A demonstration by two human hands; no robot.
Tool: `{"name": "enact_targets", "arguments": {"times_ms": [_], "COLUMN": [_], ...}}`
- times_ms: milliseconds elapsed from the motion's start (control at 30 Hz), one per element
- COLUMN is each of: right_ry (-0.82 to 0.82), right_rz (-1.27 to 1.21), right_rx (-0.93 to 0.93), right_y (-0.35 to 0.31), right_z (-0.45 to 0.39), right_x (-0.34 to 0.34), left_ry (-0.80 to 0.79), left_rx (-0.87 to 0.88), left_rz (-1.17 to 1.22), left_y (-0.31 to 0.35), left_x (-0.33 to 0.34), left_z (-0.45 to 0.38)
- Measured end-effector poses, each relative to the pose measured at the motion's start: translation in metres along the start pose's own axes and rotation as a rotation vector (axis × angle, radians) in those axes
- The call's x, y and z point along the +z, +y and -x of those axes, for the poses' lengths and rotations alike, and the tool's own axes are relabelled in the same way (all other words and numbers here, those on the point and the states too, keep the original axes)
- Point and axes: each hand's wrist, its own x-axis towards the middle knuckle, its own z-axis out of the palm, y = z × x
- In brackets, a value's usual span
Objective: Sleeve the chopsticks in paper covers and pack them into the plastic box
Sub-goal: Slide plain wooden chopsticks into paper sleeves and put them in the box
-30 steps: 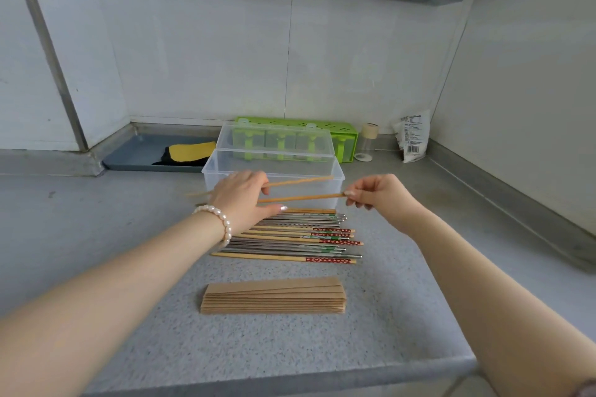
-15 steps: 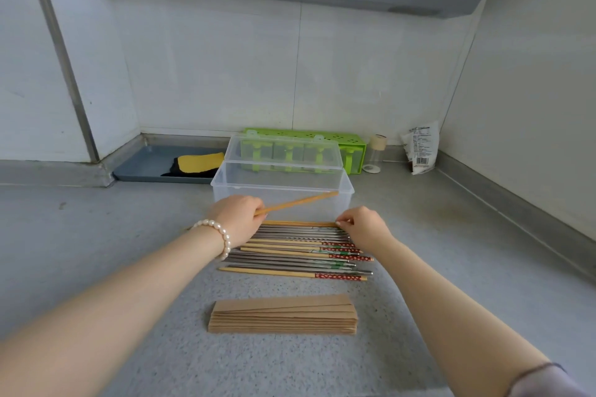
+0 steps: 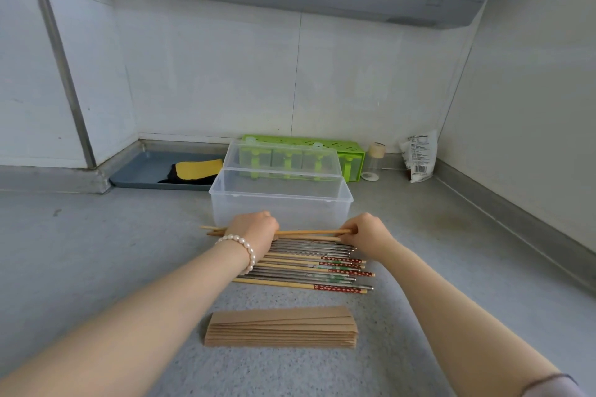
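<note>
- Gripping a pair of plain wooden chopsticks (image 3: 309,232) with the left hand (image 3: 254,230), fingers curled round the pair near its thin ends, a pearl bracelet (image 3: 242,250) sitting on that wrist.
- Pinching the thick ends of the same pair with the right hand (image 3: 366,230), fingertips closed on them.
- Holding the pair level, just above the far edge of the row of chopsticks (image 3: 306,267) lying on the grey counter (image 3: 96,251) and right in front of the clear plastic box (image 3: 280,200).
- Standing open, that box, its lid (image 3: 283,158) tipped up behind it.
- Lying nearer the camera, well apart from both hands, a fanned stack of brown paper covers (image 3: 280,327).
- Sitting at the back against the wall: a green holder (image 3: 351,155), a small jar (image 3: 374,161), a printed packet (image 3: 417,155) and a blue tray (image 3: 142,167) with a yellow cloth (image 3: 198,167).
</note>
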Motion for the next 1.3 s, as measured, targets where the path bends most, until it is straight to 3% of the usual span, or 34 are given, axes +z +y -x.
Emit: {"name": "enact_targets", "arguments": {"times_ms": [467, 700, 933, 1000, 1167, 1233, 1300], "right_ry": [-0.253, -0.096, 0.103, 0.031, -0.454, -0.522, -0.481], "right_rz": [0.043, -0.093, -0.316, -0.317, -0.354, -0.310, -0.136], "right_rx": [-0.035, -0.051, -0.118, -0.136, -0.102, -0.105, -0.159], "right_y": [-0.008, -0.001, -0.003, -0.007, -0.020, -0.036, -0.055], "right_z": [-0.003, 0.000, 0.015, 0.024, 0.053, 0.063, 0.072], "right_x": [-0.009, -0.004, -0.027, -0.046, -0.076, -0.078, -0.074], "left_ry": [-0.198, -0.161, 0.080, 0.123, 0.208, 0.264, 0.308], "left_rx": [0.085, 0.150, 0.198, 0.240, 0.328, 0.354, 0.380], "left_rz": [0.060, -0.085, -0.177, -0.230, -0.419, -0.474, -0.492], "left_y": [-0.009, -0.006, -0.008, -0.005, 0.014, 0.022, 0.036], "left_x": [-0.008, -0.007, -0.032, -0.046, -0.081, -0.090, -0.102], "left_z": [-0.001, 0.004, 0.017, 0.021, 0.031, 0.033, 0.038]}}
